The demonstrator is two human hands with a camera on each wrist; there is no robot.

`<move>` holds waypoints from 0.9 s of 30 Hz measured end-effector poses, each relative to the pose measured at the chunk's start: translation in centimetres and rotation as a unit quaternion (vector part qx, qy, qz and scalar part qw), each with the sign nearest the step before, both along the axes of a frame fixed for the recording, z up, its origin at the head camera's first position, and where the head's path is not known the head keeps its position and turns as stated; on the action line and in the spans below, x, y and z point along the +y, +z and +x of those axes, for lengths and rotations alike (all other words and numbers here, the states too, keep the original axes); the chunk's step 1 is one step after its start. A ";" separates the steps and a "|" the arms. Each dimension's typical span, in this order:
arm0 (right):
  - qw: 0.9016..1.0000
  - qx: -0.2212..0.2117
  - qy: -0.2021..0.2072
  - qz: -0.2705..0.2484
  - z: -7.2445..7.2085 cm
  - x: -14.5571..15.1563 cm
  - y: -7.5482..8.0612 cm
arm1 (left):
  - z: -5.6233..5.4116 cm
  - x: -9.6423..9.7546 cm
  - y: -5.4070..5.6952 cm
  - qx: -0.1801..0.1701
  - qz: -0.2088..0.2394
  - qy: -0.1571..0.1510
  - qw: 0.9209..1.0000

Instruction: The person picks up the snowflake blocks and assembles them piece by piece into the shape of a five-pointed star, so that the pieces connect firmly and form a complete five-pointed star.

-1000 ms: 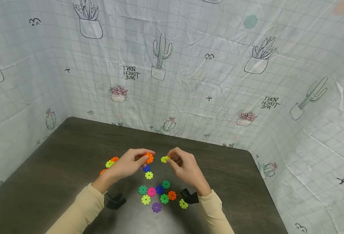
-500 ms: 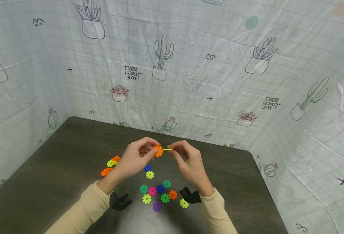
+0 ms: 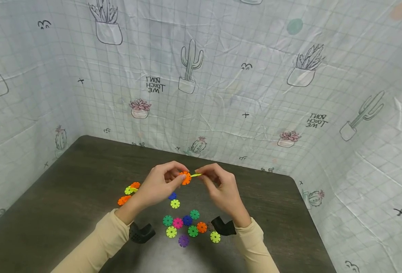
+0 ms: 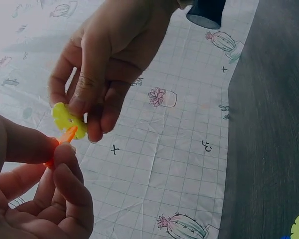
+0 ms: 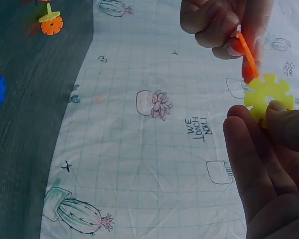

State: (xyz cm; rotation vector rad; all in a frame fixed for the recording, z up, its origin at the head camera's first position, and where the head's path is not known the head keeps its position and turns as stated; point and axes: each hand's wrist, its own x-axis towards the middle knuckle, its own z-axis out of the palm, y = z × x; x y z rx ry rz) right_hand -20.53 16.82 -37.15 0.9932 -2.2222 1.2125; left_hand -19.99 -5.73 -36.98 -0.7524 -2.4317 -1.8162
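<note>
1. Left hand (image 3: 158, 184) is pinching an orange notched disc (image 3: 187, 179) between thumb and fingers.
2. Right hand (image 3: 220, 187) is gripping a yellow notched disc (image 5: 259, 93), the thumb pressing on its face.
3. Both held discs are being kept up off the table (image 3: 255, 201), between the two hands. Their rims are meeting roughly crosswise: in the head view the orange one is showing its face, the yellow one nearly its edge. Whether the notches are interlocking: cannot tell.
4. Below the left hand, a blue disc (image 3: 172, 196) is lying partly hidden, with a lime disc (image 3: 173, 205) just beside it.
5. Nearer the person, more loose pieces are lying scattered, among them a pink disc (image 3: 175, 224), a purple disc (image 3: 183, 243) and several green discs (image 3: 193, 234).
6. Beyond the left forearm, a few orange and yellow pieces (image 3: 127, 190) are sitting close together; some are touching.
7. A black mount is hanging beneath each wrist, the right one (image 3: 223, 227) partly covering a brownish piece.
8. Behind the table, a cactus-printed cloth (image 3: 221, 98) is hanging, wrinkled.
</note>
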 end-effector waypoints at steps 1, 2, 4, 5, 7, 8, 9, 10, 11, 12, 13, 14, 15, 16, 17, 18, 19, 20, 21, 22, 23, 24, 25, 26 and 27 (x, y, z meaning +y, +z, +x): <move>1.000 -0.002 0.000 -0.001 0.0 0.0 0.0 | 0.0 0.0 0.0 -0.001 0.001 -0.002 1.000; 1.000 -0.005 -0.001 -0.001 0.0 0.0 0.0 | 0.0 0.0 0.0 -0.003 0.002 -0.003 1.000; 1.000 -0.009 -0.002 0.003 0.0 -0.1 -0.1 | 0.0 0.0 0.0 -0.005 0.003 -0.004 1.000; 1.000 -0.011 -0.002 0.005 0.0 -0.1 -0.1 | 0.0 0.0 0.0 -0.005 0.002 -0.005 1.000; 1.000 -0.011 -0.002 0.009 0.0 -0.2 -0.2 | 0.0 0.0 0.0 -0.007 0.002 -0.005 1.000; 1.000 -0.009 -0.003 0.010 0.0 -0.2 -0.3 | 0.0 0.0 0.0 -0.008 0.003 -0.005 1.000; 1.000 -0.008 -0.003 0.012 0.0 -0.2 -0.3 | 0.0 0.0 0.0 -0.009 0.004 -0.005 1.000; 1.000 -0.004 -0.004 0.013 0.0 -0.2 -0.3 | 0.0 0.0 -0.1 -0.009 0.006 -0.004 1.000; 1.000 0.000 -0.005 0.013 0.0 -0.3 -0.3 | 0.0 0.1 -0.1 -0.009 0.009 -0.004 1.000; 1.000 0.005 -0.006 0.014 0.0 -0.3 -0.3 | 0.0 0.1 -0.1 -0.008 0.011 -0.004 1.000; 1.000 0.011 -0.007 0.015 0.0 -0.4 -0.3 | 0.0 0.1 -0.2 -0.007 0.014 -0.004 1.000; 1.000 0.015 -0.009 0.017 0.0 -0.4 -0.3 | 0.0 0.1 -0.2 -0.007 0.016 -0.004 1.000; 1.000 0.020 -0.011 0.017 0.1 -0.5 -0.3 | 0.0 0.2 -0.3 -0.006 0.018 -0.003 1.000; 0.999 0.026 -0.013 0.017 0.1 -0.5 -0.3 | 0.0 0.2 -0.3 -0.006 0.019 -0.002 1.000; 0.999 0.031 -0.015 0.017 0.1 -0.6 -0.3 | 0.0 0.3 -0.4 -0.006 0.021 -0.002 1.000; 0.999 0.036 -0.018 0.018 0.2 -0.6 -0.4 | 0.0 0.3 -0.4 -0.008 0.023 -0.001 1.000; 0.999 0.040 -0.021 0.020 0.2 -0.6 -0.4 | 0.1 0.4 -0.4 -0.009 0.025 0.000 1.000; 0.998 0.045 -0.024 0.022 0.2 -0.7 -0.4 | 0.1 0.4 -0.5 -0.010 0.027 0.003 1.000; 0.998 0.051 -0.026 0.024 0.2 -0.7 -0.4 | 0.1 0.5 -0.5 -0.011 0.029 0.006 1.000; 0.998 0.057 -0.027 0.026 0.1 -0.7 -0.5 | 0.2 0.5 -0.4 -0.011 0.030 0.009 0.999; 0.997 0.062 -0.029 0.030 0.1 -0.8 -0.5 | 0.3 0.6 -0.4 -0.011 0.031 0.013 0.999; 0.997 0.068 -0.031 0.033 0.1 -0.8 -0.5 | 0.3 0.6 -0.4 -0.012 0.032 0.017 0.999; 0.996 0.074 -0.032 0.036 0.1 -0.9 -0.5 | 0.4 0.6 -0.3 -0.014 0.030 0.023 0.999; 0.996 0.080 -0.033 0.038 0.2 -0.9 -0.5 | 0.5 0.7 -0.3 -0.016 0.029 0.029 0.999; 0.995 0.086 -0.033 0.039 0.2 -1.0 -0.5 | 0.6 0.8 -0.2 -0.020 0.025 0.037 0.999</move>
